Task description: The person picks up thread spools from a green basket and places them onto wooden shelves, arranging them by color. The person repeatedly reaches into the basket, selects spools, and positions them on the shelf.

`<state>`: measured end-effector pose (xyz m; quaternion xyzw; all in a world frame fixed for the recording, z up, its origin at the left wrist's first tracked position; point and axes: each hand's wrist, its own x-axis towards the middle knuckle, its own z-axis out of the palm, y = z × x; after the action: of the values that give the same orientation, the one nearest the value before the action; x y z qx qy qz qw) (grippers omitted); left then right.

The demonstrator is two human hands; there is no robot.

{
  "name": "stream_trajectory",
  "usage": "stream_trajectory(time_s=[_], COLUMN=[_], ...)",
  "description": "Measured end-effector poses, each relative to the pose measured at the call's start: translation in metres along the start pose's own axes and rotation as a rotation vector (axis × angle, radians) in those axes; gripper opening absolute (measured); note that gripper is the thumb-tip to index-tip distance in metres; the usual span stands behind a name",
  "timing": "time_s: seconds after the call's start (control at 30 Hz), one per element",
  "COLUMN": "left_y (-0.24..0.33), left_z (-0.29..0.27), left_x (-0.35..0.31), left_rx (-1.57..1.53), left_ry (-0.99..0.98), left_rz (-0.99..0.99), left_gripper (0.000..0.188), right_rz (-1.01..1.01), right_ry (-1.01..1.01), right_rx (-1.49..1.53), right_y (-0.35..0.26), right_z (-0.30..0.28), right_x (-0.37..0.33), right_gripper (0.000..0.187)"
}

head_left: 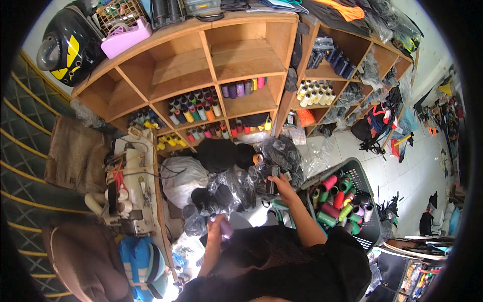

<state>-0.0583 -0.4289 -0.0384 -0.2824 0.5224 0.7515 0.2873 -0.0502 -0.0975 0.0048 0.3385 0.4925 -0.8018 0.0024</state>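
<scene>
My left hand (215,230) is closed around a purple thread spool (226,231) low in front of my body. Farther forward and to the right, my right hand (284,186) grips a dark, narrow object (272,182), which looks like a black thread spool. Beneath and around it lie black plastic bags (234,187). Right of my right forearm stands a dark green plastic basket (375,221) with perforated sides. Heaped in it are thread spools (328,209) in red, green, pink, white and other colours.
Ahead stands a wooden shelf (211,85) with rows of coloured thread spools (193,108). White spools (316,94) fill a compartment of the right shelf. A sewing machine (135,176) sits on a table at left, near a brown chair (88,256). A white sack (183,178) lies on the floor.
</scene>
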Motion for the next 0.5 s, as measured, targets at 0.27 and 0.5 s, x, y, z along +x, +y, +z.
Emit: stream_trajectory(time_s=[0.27, 0.5], left_y=[0.017, -0.046], left_z=[0.006, 0.047], left_x=[0.144, 0.322], left_rx=[0.05, -0.138], left_ry=[-0.025, -0.089], left_rz=[0.084, 0.117], left_gripper=[0.019, 0.021], right_rz=[0.052, -0.017], right_ry=[0.001, -0.051], right_rx=[-0.101, -0.213], right_y=[0.039, 0.197], right_z=[0.061, 0.036], right_x=[0.119, 0.309], right_gripper=[0.048, 0.045])
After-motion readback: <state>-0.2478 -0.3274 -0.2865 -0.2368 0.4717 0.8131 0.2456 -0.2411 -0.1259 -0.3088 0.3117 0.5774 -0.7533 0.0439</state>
